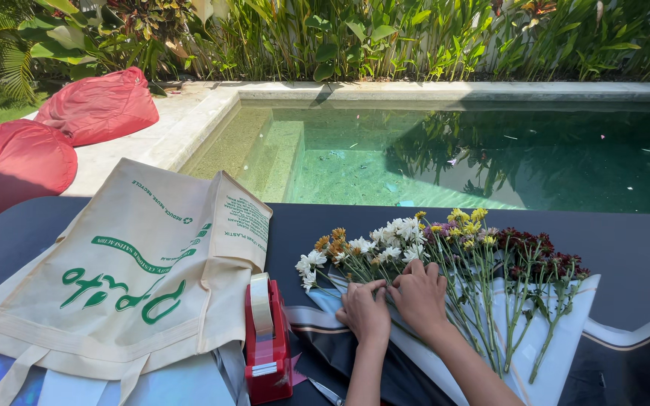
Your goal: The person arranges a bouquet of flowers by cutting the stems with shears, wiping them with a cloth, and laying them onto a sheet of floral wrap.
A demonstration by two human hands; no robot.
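Poolside dark table (626, 248) w/ cream tote bag (129, 278) lying flat, contents hidden; red tape dispenser (266, 342) standing beside; left hand (365, 310) & right hand (420, 297) touching, fingers curled, pinching stems of white flowers (385, 244); stems running up-left from fingertips across wrapping paper (566, 331); both hands equally near.

Dark table (626, 248): flowers (445, 248) lie in a row on wrapping paper (566, 331). Left hand (365, 312) and right hand (419, 297) rest on white-flower stems, fingers curled. Beside them: red tape dispenser (267, 342), cream tote bag (137, 278). Behind: pool (475, 154), red beanbags (54, 135).
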